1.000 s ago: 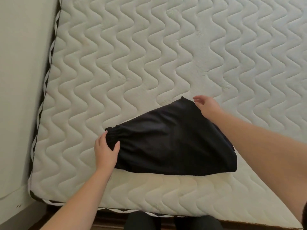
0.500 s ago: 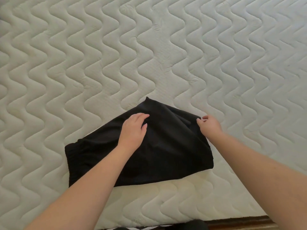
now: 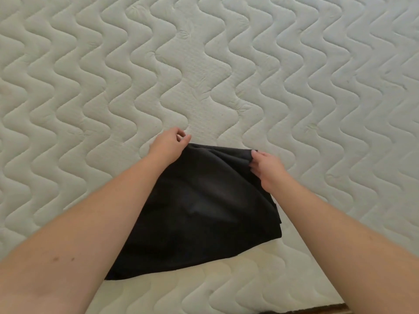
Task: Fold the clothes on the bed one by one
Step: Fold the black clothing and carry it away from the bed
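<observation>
Words on the black folded cloth garment (image 3: 199, 214): none can be read; its top is plain dark cloth.
Words on the white quilted mattress with wavy stitch lines (image 3: 204, 71): none; it shows only wavy lines and small leaf shapes pressed into the cloth.
Brand names or tags: none can be seen.
Numbers: none can be seen.
Signs or stickers: none can be seen.
</observation>
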`<act>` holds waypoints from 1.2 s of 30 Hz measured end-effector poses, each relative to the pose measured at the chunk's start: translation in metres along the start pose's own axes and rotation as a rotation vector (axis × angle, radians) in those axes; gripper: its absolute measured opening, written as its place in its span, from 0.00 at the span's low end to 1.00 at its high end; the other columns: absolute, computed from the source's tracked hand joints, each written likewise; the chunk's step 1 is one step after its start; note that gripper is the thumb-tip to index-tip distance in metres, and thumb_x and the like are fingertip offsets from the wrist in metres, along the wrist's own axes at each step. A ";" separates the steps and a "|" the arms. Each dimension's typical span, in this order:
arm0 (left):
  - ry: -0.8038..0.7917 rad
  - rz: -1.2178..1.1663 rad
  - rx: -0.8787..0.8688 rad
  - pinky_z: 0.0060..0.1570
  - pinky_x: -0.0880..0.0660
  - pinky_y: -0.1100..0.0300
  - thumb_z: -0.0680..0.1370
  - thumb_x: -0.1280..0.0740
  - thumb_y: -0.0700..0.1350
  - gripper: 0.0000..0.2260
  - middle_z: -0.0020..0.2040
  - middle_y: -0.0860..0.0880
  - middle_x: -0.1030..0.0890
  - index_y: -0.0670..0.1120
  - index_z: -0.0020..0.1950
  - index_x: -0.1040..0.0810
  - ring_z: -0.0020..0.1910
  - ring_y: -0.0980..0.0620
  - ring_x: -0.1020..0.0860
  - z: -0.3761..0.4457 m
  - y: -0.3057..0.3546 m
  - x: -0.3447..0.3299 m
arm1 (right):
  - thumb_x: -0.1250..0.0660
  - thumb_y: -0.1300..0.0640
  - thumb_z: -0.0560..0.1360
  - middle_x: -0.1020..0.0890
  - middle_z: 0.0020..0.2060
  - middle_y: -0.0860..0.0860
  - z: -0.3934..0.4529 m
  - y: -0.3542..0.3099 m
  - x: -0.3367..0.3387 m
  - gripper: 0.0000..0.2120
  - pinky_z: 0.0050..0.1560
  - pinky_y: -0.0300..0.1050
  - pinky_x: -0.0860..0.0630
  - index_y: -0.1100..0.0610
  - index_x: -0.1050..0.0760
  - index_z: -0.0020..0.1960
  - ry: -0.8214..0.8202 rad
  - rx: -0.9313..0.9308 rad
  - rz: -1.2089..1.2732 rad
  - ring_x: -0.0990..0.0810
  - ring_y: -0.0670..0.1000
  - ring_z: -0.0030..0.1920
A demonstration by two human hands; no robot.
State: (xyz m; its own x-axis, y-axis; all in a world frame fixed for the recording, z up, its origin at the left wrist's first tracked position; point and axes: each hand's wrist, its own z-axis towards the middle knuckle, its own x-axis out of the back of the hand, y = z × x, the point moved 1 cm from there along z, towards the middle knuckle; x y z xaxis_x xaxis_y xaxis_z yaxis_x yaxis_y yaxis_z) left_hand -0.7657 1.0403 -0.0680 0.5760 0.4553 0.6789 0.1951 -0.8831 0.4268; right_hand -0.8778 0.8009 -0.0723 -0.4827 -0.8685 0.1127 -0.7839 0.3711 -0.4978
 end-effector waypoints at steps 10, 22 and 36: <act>-0.147 0.081 -0.059 0.51 0.28 0.58 0.76 0.28 0.49 0.13 0.54 0.51 0.22 0.52 0.59 0.22 0.51 0.52 0.25 0.007 -0.024 0.008 | 0.31 0.49 0.77 0.26 0.60 0.49 -0.001 0.000 -0.004 0.30 0.54 0.43 0.26 0.41 0.41 0.75 -0.141 0.145 -0.395 0.22 0.50 0.56; 0.046 -0.175 -0.074 0.36 0.33 0.64 0.80 0.35 0.54 0.08 0.39 0.55 0.21 0.53 0.42 0.24 0.41 0.56 0.24 0.005 -0.021 0.002 | 0.35 0.62 0.79 0.22 0.63 0.52 0.004 -0.018 0.002 0.25 0.63 0.43 0.26 0.52 0.35 0.74 -0.233 0.092 0.297 0.22 0.48 0.62; -0.045 0.016 -0.166 0.49 0.29 0.58 0.76 0.28 0.50 0.05 0.48 0.52 0.22 0.52 0.50 0.20 0.48 0.52 0.25 0.010 -0.030 0.006 | 0.30 0.51 0.76 0.19 0.45 0.45 0.016 -0.015 0.014 0.08 0.51 0.46 0.23 0.52 0.25 0.51 0.139 0.360 -0.573 0.19 0.47 0.48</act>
State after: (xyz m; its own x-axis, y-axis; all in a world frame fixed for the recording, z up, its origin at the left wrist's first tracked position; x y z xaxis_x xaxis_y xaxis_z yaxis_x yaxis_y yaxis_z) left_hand -0.7605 1.0679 -0.0825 0.6138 0.4329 0.6602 0.0542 -0.8574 0.5118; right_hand -0.8670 0.7781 -0.0768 -0.0951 -0.8361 0.5402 -0.7636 -0.2869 -0.5785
